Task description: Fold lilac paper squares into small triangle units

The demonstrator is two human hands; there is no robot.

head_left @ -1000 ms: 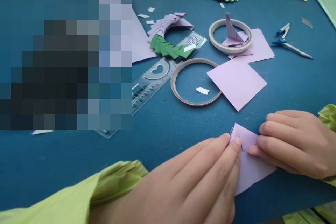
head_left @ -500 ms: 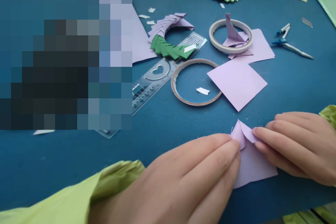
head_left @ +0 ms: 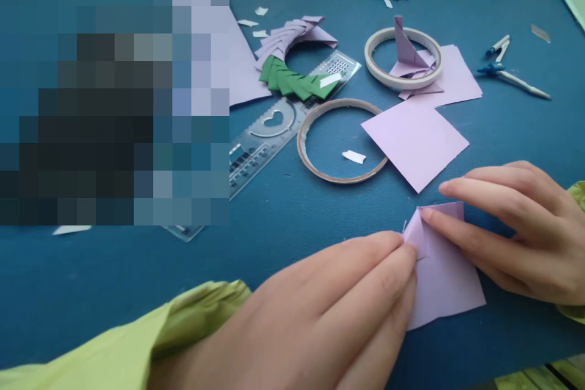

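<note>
In the head view, the left hand (head_left: 320, 311) has its fingers closed together at the left side of a thin, light-purple paper sheet (head_left: 450, 274), holding down a narrow folded flap there. The right hand (head_left: 521, 231) is spread and grasps nothing: one fingertip touches the sheet near the peak of the fold, while another is raised over the upper edge. The sheet lies on the blue counter (head_left: 256, 225), its right and lower edges exposed, a little in from the counter's near edge at the lower right.

A strip of blue surface separates the sheet from a flat light-purple paper square (head_left: 415, 143), whose nearest corner points towards it. The square's left part overlaps a thin brown-edged ring (head_left: 302, 161). Beyond stands a white tape roll (head_left: 372, 76) around an upright folded purple piece (head_left: 406, 52), beside stacked purple papers (head_left: 461, 79).

A curved purple-and-green folded-paper chain (head_left: 283, 76) partly overlaps a clear plastic ruler (head_left: 256, 152). A blue-and-white compass (head_left: 521, 82) lies right of the roll, well apart from the right hand. The widest open stretch runs left of the sheet, above the left forearm.
</note>
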